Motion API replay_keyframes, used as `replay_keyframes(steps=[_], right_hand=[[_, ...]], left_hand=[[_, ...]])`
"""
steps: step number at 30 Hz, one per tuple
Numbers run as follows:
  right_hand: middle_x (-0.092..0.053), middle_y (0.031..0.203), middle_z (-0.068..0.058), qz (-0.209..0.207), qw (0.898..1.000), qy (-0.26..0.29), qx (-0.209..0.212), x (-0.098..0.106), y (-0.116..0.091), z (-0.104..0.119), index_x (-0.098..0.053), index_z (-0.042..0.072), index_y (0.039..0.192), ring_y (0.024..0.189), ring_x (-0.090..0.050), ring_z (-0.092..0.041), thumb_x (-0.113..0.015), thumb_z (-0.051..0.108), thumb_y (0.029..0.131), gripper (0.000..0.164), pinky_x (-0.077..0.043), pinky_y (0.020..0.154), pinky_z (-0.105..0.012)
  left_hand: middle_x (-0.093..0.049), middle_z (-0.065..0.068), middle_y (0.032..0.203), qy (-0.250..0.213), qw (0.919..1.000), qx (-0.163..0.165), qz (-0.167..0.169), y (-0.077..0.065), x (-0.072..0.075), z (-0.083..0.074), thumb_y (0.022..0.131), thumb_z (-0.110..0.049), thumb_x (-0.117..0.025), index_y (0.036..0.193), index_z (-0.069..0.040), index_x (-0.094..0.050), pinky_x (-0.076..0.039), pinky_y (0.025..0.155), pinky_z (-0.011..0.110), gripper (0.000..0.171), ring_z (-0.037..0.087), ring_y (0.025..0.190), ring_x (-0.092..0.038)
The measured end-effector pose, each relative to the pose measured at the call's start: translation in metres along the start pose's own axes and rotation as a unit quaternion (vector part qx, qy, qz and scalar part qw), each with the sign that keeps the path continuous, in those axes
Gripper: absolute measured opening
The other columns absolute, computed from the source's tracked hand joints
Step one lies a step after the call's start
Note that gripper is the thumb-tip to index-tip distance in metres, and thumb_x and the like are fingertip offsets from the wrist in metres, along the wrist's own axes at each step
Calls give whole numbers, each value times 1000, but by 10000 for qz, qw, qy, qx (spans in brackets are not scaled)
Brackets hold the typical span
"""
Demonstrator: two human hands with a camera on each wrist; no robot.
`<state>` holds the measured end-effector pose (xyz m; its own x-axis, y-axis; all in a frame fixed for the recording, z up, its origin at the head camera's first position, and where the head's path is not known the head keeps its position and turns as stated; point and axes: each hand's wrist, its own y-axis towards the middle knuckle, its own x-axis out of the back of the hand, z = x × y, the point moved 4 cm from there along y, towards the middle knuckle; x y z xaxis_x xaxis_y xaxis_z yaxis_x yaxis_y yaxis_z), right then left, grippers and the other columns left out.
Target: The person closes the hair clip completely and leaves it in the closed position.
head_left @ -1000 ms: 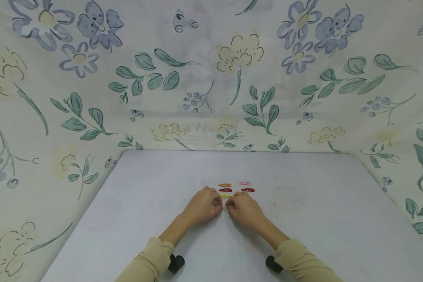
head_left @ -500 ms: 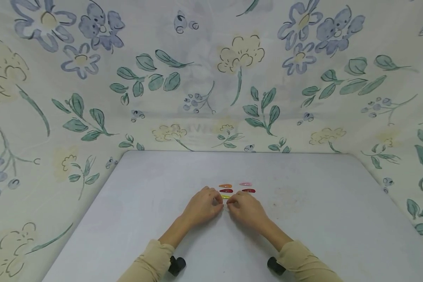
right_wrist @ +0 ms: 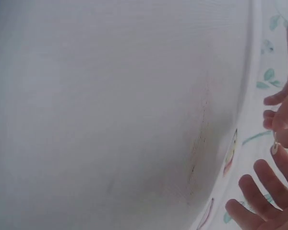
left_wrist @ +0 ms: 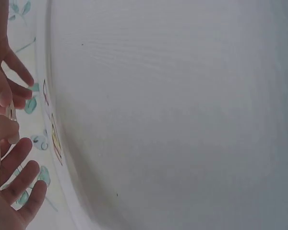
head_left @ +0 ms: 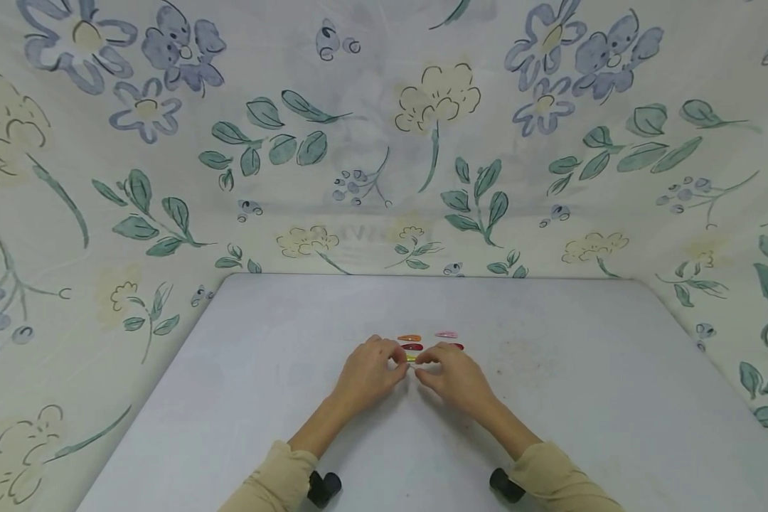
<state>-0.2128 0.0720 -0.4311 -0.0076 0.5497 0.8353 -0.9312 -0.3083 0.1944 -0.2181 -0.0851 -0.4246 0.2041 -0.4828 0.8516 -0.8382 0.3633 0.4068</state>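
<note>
A small pale hair clip [left_wrist: 11,111] spans the short gap between the two hands. My left hand [head_left: 368,373] pinches one end between thumb and finger; its other fingers spread apart in the left wrist view. At the clip's other end is my right hand [head_left: 456,377], thumb and index finger at it, the rest loosely extended in the right wrist view. Just beyond the fingertips lies a yellow hair clip [head_left: 412,358], partly hidden. Behind it are a dark red clip [head_left: 412,347] and an orange clip [head_left: 409,338].
To the right lie a pink hair clip [head_left: 446,334] and another dark red clip [head_left: 457,346], partly covered by the right hand. All rest on a white table [head_left: 262,341]. A flower-patterned cloth [head_left: 371,178] hangs behind the table's far edge.
Both hands have lifted slightly, and the fingertips have opened a little around the pale clip. The right hand now covers more of the right-hand red clip.
</note>
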Motion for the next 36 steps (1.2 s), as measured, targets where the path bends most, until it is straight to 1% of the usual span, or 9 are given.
replay_keyframes(steps=[5, 10, 13, 18, 20, 24, 29, 36], right_hand=[[-70, 104, -2, -128, 9998, 137, 19, 3, -2, -1, -72, 13, 103, 100, -65, -21, -76, 19, 86, 18, -54, 86, -41], [-71, 104, -2, -387, 9988, 209, 193, 7, -4, -2, -72, 12, 102, 105, -64, -23, -76, 14, 87, 16, -53, 88, -42], [-71, 103, -2, -528, 9979, 215, 315, 9, -5, -2, -72, 12, 101, 105, -64, -22, -75, 12, 86, 15, -54, 88, -41], [-70, 99, 0, -686, 9962, 186, 505, 13, -7, -2, -71, 12, 99, 101, -65, -20, -74, 9, 87, 12, -54, 85, -39], [-70, 97, 0, -751, 9952, 140, 612, 14, -8, -1, -71, 12, 98, 99, -65, -19, -74, 7, 87, 12, -55, 84, -38], [-69, 96, 1, -890, 9925, 83, 831, 15, -8, -2, -71, 11, 96, 97, -65, -17, -74, 6, 86, 12, -55, 81, -36], [-68, 93, 2, -1042, 9886, 94, 1081, 16, -10, -3, -70, 12, 93, 92, -65, -15, -74, 4, 86, 11, -55, 78, -34], [-67, 94, 3, -1053, 9870, 136, 1203, 16, -10, -7, -70, 12, 94, 92, -65, -15, -73, 4, 86, 12, -55, 78, -34]], left_hand=[[-64, -8, 77, -103, 9998, -48, -139, 0, 2, -4, 81, -14, -76, 81, -17, -66, -45, 61, 26, 10, 11, 73, -54], [-65, -6, 79, -275, 9993, -96, -223, 0, 2, -7, 82, -10, -74, 81, -17, -66, -47, 63, 27, 10, 11, 76, -55], [-65, -6, 79, -374, 9988, -122, -287, 0, 2, -9, 83, -8, -73, 82, -16, -66, -48, 65, 27, 11, 12, 77, -56], [-68, -3, 82, -493, 9976, -265, -404, -1, 4, -14, 85, -8, -72, 85, -13, -67, -49, 66, 29, 8, 14, 78, -58], [-69, -3, 83, -522, 9973, -319, -400, 0, 4, -15, 86, -8, -72, 87, -12, -67, -49, 65, 28, 7, 14, 77, -57], [-69, -4, 87, -603, 9974, -282, -291, 1, 3, -16, 86, -8, -73, 88, -14, -67, -47, 64, 26, 8, 12, 77, -54], [-69, -4, 91, -720, 9969, -221, -236, 0, 4, -17, 87, -10, -73, 88, -15, -67, -48, 65, 27, 8, 11, 78, -54], [-67, -4, 90, -869, 9956, -236, -272, -1, 3, -19, 86, -8, -74, 89, -15, -67, -49, 67, 27, 11, 12, 80, -56]])
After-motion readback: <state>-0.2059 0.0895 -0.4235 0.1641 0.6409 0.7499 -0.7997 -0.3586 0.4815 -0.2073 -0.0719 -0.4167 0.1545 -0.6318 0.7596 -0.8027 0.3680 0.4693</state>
